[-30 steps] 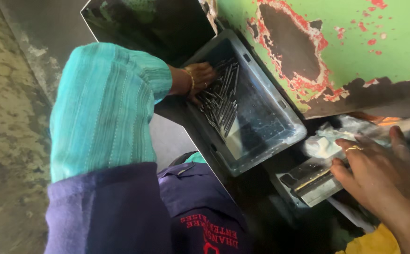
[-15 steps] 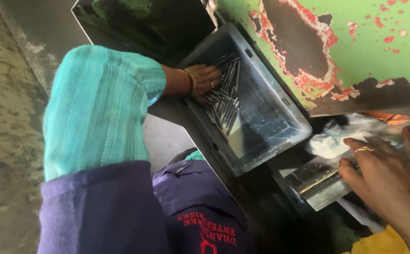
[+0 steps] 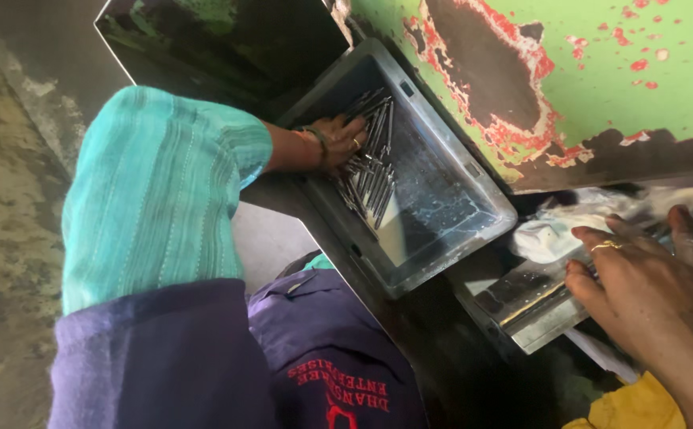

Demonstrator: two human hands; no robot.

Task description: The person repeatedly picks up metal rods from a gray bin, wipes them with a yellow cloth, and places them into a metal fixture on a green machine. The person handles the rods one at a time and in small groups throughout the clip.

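Observation:
My left hand (image 3: 340, 139) reaches into a grey plastic tray (image 3: 449, 226) and rests its fingers on a pile of thin dark metal rods (image 3: 368, 163) in the tray's far half. Whether the fingers grip any rods is hidden. A teal sleeve (image 3: 152, 199) covers that arm. At the lower right, my right hand (image 3: 648, 294), wearing a ring, lies with fingers spread on a shiny flat metal block (image 3: 525, 302) and holds nothing.
A green machine panel with flaking paint and rust patches (image 3: 569, 79) stands behind the tray. White crumpled cloth or plastic (image 3: 553, 234) lies beside the right hand. A navy garment with red lettering (image 3: 322, 357) covers my lap. Worn concrete floor (image 3: 1, 199) lies left.
My left hand has moved deeper into the tray onto the rods. The right hand has slid slightly down and right, fingers staying spread on the metal block.

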